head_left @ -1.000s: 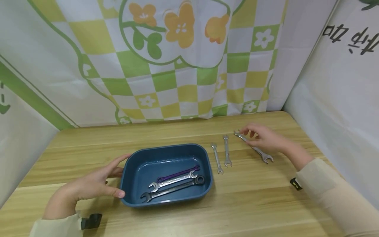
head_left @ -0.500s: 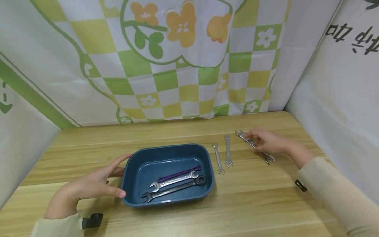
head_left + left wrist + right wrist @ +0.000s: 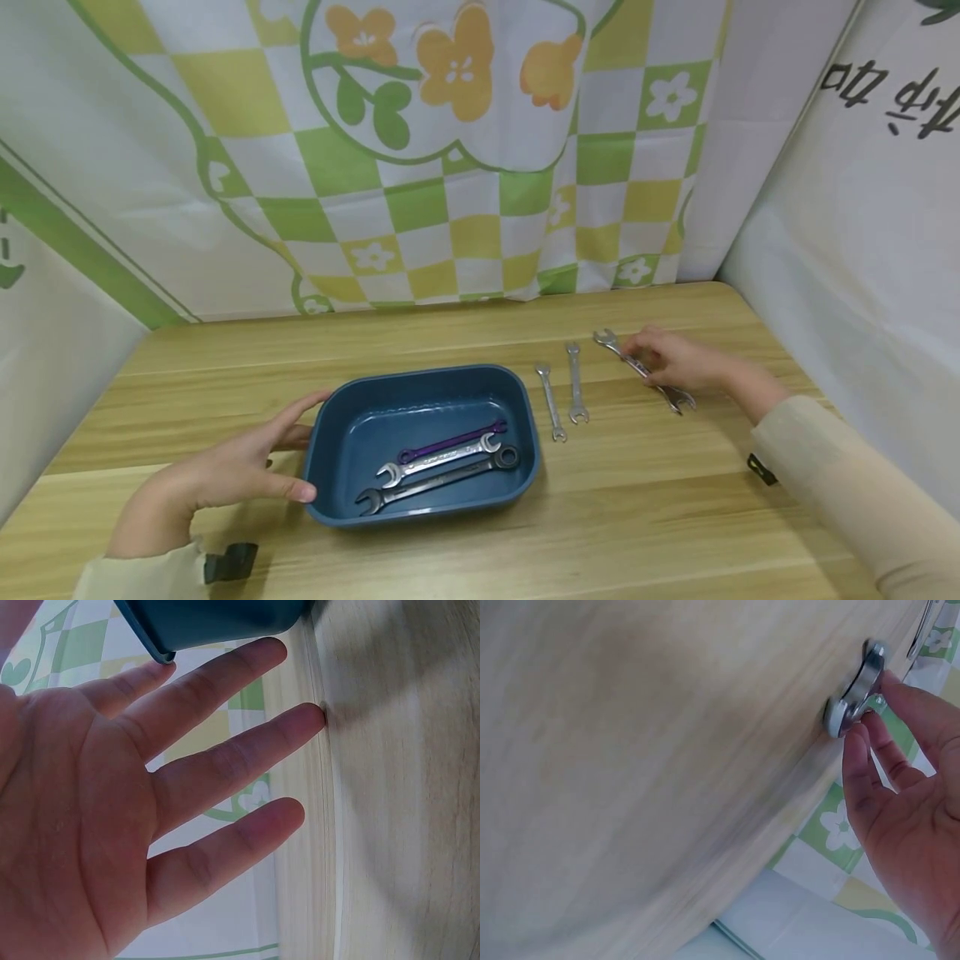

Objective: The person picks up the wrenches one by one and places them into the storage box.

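Light wood-grain tabletop [image 3: 637, 517] is backed along its far edge by a hanging white fabric curtain [image 3: 480, 200] printed in green and yellow checks, with orange flowers [image 3: 455, 67] and green leaves framed above by a curved green outline. At left, white fabric [image 3: 71, 100] is crossed by a wide diagonal green stripe [image 3: 82, 246]; right side is bounded by a white fabric panel [image 3: 862, 250] marked with black characters [image 3: 917, 98], cut off at the frame edge.

the left arm [image 3: 142, 575] enters from the lower left; the left hand [image 3: 236, 467] has its fingers [image 3: 229, 761] nearly straight and spread, its thumb [image 3: 288, 486] well apart from them. the right arm [image 3: 855, 500] reaches in from the lower right, and the right hand [image 3: 686, 360] pinches, thumb facing bent fingers.
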The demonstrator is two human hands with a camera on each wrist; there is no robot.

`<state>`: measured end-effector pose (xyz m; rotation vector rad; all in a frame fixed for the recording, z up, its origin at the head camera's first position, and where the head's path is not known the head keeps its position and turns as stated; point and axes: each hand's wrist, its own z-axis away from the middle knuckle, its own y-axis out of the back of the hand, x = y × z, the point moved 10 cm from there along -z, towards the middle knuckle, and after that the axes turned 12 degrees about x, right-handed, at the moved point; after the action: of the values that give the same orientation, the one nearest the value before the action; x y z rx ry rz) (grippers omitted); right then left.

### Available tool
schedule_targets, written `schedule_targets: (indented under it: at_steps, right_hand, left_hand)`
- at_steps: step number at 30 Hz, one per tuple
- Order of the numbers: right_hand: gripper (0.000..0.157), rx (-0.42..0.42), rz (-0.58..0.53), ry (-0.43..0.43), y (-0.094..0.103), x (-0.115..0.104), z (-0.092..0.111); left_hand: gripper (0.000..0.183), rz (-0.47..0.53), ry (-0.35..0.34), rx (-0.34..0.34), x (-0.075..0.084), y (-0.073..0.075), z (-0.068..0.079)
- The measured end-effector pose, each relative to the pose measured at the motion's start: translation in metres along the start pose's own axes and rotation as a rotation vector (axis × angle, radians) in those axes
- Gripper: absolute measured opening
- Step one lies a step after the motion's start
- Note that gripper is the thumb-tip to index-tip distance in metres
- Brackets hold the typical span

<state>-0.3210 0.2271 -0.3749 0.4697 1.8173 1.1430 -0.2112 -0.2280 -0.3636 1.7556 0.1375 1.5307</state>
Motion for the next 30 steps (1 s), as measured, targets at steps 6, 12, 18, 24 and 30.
schedule_targets:
  at_steps: [6, 12, 18, 24, 30]
  right_hand:
    - [0.043, -0.007, -0.059, -0.048, -0.002, 0.011, 0.0]
    - [0.047, -0.007, -0.099, -0.114, -0.001, 0.024, 0.001]
    - [0.04, -0.01, -0.064, -0.122, 0.002, 0.027, 0.001]
    - [0.027, 0.007, -0.038, -0.124, 0.005, 0.027, 0.001]
    - [0.01, 0.052, -0.016, -0.166, 0.008, 0.033, -0.003]
  left_hand:
    - [0.109, -0.008, 0.008, 0.006, 0.0, -0.001, 0.002]
    - [0.108, -0.014, 0.001, 0.01, 0.0, 0.0, 0.002]
    - [0.109, -0.002, -0.01, 0.009, -0.001, 0.0, 0.002]
    - [0.11, -0.002, -0.014, 0.006, 0.0, 0.001, 0.001]
    - [0.11, -0.006, -0.02, 0.007, 0.001, 0.001, 0.0]
